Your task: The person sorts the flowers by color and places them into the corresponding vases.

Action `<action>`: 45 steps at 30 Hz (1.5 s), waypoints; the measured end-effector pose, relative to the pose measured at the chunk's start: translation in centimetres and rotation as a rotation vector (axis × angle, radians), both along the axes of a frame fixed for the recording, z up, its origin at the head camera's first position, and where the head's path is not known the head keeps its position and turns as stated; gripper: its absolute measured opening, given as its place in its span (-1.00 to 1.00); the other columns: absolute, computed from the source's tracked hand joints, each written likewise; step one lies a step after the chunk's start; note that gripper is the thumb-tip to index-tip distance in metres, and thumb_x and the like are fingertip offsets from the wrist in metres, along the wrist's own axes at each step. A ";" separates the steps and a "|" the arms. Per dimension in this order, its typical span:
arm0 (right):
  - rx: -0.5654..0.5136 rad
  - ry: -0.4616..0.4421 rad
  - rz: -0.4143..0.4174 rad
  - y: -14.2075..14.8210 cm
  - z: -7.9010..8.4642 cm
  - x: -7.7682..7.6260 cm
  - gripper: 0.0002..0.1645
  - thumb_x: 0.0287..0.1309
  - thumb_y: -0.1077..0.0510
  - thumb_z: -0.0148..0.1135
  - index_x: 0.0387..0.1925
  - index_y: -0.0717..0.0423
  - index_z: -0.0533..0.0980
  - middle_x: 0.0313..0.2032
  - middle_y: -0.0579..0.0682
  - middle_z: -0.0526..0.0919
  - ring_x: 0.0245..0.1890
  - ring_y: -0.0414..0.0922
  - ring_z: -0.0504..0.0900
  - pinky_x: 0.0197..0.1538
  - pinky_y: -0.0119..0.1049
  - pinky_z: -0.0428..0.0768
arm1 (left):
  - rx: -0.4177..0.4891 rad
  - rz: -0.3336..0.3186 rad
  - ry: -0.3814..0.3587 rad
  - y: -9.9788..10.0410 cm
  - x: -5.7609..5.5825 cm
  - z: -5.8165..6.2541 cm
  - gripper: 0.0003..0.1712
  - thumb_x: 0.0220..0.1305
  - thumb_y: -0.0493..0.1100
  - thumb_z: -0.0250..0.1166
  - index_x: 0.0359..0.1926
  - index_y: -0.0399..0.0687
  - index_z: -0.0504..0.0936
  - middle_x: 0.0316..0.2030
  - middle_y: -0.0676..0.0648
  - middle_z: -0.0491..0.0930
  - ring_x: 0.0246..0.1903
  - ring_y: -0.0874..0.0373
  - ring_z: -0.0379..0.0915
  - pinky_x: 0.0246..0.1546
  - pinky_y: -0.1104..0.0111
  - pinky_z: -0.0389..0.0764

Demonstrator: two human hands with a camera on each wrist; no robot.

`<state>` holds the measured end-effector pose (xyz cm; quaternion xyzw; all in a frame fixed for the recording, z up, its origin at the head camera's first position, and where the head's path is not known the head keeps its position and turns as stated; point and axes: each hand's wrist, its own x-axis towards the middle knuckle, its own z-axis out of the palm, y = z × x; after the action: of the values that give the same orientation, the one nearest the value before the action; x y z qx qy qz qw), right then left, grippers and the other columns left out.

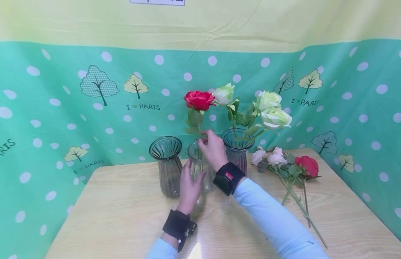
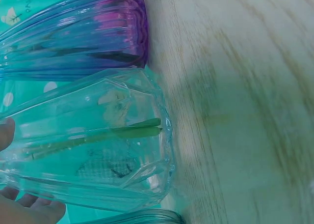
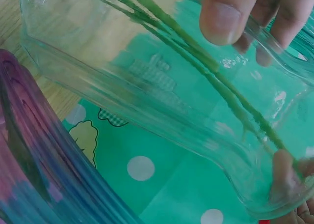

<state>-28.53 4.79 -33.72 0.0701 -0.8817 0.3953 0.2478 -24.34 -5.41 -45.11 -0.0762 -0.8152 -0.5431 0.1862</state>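
Observation:
A clear glass vase (image 1: 196, 172) stands at the middle back of the table with two green stems (image 2: 122, 132) inside, their lower ends near its base. My left hand (image 1: 189, 190) holds this vase, thumb (image 3: 225, 17) on one side and fingers on the other. At the vase's mouth, my right hand (image 1: 215, 148) pinches a stem (image 3: 230, 96) below the red rose (image 1: 199, 100). To the right, a blue-purple glass vase (image 1: 238, 158) carries white-green roses (image 1: 275, 118). A grey-green ribbed vase (image 1: 169, 172) is left of the clear one.
On the right of the wooden table (image 1: 122, 216) lie a red rose (image 1: 306, 166) and pale pink flowers (image 1: 275, 158), their stems pointing toward the front. A green dotted cloth (image 1: 116, 144) hangs close behind the vases and along both sides.

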 end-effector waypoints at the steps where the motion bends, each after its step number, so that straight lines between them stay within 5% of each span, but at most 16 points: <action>1: 0.006 0.002 -0.006 0.0 -0.1 -0.1 -0.73 0.18 0.20 0.17 -0.08 0.21 0.51 -0.39 0.11 0.71 -0.37 -0.05 0.69 -0.34 -0.22 0.66 | -0.003 0.002 0.001 0.0 0.0 0.0 -0.15 0.20 -0.01 0.27 0.38 -0.25 0.11 0.33 -0.26 0.21 0.31 -0.15 0.16 0.32 -0.04 0.24; 11: 0.015 -0.033 -0.046 -0.2 -0.6 -0.6 -0.69 0.18 0.22 0.19 -0.04 0.23 0.53 -0.33 0.14 0.72 -0.32 -0.01 0.69 -0.29 -0.19 0.67 | -0.013 0.000 0.010 0.0 0.1 0.1 -0.16 0.19 0.03 0.27 0.39 -0.15 0.12 0.34 -0.22 0.20 0.32 -0.13 0.17 0.32 -0.03 0.26; 20: 0.015 0.099 -0.049 -0.1 -1.4 0.2 -0.62 0.16 0.26 0.20 0.02 0.32 0.48 -0.33 0.15 0.69 -0.33 -0.02 0.69 -0.26 -0.24 0.70 | -0.010 -0.006 0.016 -0.1 0.1 0.0 -0.16 0.20 0.04 0.26 0.39 -0.15 0.11 0.34 -0.24 0.21 0.31 -0.14 0.17 0.30 -0.04 0.27; 31: -0.028 0.252 0.090 2.1 -0.9 4.8 -0.65 0.11 0.24 0.26 -0.05 0.31 0.53 -0.38 0.09 0.68 -0.39 -0.11 0.67 -0.28 -0.40 0.69 | -0.002 -0.009 -0.007 0.0 0.3 0.2 -0.16 0.20 0.02 0.26 0.39 -0.12 0.10 0.35 -0.22 0.20 0.31 -0.14 0.17 0.30 -0.05 0.27; 38: -0.025 0.315 0.057 5.7 -1.9 7.4 -0.78 0.02 0.34 0.31 -0.23 0.34 0.59 -0.47 0.09 0.67 -0.49 -0.12 0.64 -0.40 -0.37 0.68 | -0.013 -0.006 -0.041 0.2 0.0 -0.1 -0.15 0.20 0.06 0.25 0.40 -0.09 0.09 0.36 -0.18 0.19 0.33 -0.09 0.16 0.33 0.01 0.25; 45: -0.017 0.246 -0.037 9.7 -4.6 9.2 -0.81 -0.04 0.35 0.33 -0.30 0.30 0.61 -0.47 0.08 0.69 -0.51 -0.15 0.61 -0.43 -0.43 0.64 | -0.002 -0.009 -0.038 0.1 0.1 0.5 -0.14 0.19 0.03 0.27 0.39 -0.15 0.10 0.34 -0.23 0.19 0.33 -0.12 0.15 0.34 0.00 0.24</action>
<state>-19.36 14.47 -38.36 0.0999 -0.8423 0.3865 0.3621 -24.28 -5.36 -44.62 -0.0698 -0.8189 -0.5444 0.1679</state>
